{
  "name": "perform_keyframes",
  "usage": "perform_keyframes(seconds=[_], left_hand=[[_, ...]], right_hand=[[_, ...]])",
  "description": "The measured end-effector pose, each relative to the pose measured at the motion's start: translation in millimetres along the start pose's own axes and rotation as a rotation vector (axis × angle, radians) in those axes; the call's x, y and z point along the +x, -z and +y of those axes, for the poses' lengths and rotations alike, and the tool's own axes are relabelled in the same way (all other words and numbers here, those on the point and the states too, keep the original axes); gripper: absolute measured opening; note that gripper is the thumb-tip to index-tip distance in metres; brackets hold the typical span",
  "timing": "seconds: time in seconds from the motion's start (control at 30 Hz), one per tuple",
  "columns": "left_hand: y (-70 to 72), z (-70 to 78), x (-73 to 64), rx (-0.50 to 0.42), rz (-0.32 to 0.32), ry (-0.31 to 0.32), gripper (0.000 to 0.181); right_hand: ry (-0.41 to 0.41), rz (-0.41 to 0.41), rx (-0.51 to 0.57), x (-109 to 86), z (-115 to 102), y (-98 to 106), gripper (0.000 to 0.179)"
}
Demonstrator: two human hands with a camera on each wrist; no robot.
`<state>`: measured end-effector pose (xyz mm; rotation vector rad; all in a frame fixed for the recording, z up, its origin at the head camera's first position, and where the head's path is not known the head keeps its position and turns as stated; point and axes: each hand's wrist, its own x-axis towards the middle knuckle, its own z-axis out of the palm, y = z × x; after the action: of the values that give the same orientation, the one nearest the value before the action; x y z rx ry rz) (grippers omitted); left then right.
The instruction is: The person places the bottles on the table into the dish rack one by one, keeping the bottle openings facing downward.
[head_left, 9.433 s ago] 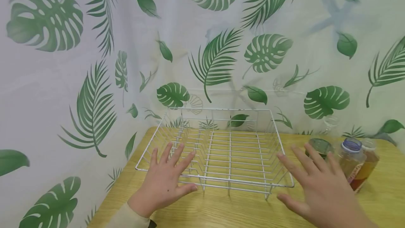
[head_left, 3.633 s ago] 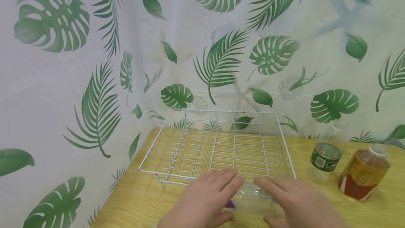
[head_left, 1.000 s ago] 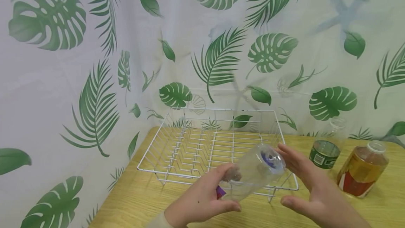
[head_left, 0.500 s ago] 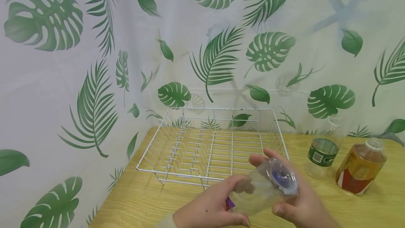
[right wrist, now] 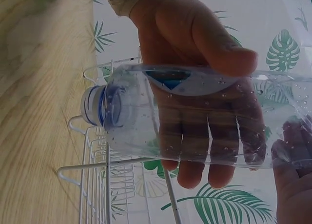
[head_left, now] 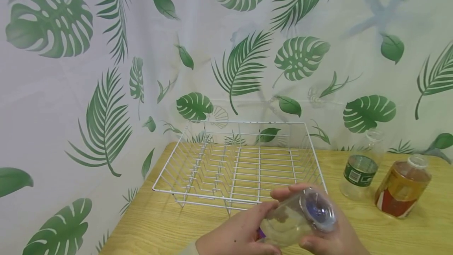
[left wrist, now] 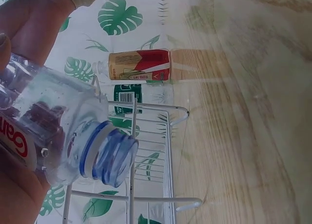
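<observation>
Above the worktop (head_left: 141, 223), near the wire rack (head_left: 259, 164), the left hand (head_left: 238, 229) and right hand (head_left: 342, 233) both grip a clear bottle (head_left: 288, 227), tilted neck-down. Beside the rack stand a green-labelled bottle (head_left: 360, 170) and a red-and-yellow bottle (head_left: 403, 188).

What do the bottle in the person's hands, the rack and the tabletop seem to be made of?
Held bottle: probably clear plastic, glossy; see-through walls catch highlights.
Rack: likely metal wire, white-coated; thin rods with dark specks where the coating may have chipped.
Tabletop: wood or wood-look laminate, fairly smooth; yellowish grain shows, but which I cannot tell.
</observation>
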<state>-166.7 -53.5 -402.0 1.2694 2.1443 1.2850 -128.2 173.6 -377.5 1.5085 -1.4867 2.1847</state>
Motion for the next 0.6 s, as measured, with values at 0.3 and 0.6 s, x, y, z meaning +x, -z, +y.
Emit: perform_keyframes(seconds=[0.3, 0.6], left_hand=[[1.9, -0.4, -1.1, 0.044, -0.024, 0.003, 0.078], [1.5, 0.3, 0.4, 0.120, -0.010, -0.047, 0.083]], right_hand=[[-0.043, 0.051, -0.106, -3.3, -0.2, -0.3, 0.060], [0.000, 0.040, -0.074, 0.9, 0.7, -1.3, 0.057]])
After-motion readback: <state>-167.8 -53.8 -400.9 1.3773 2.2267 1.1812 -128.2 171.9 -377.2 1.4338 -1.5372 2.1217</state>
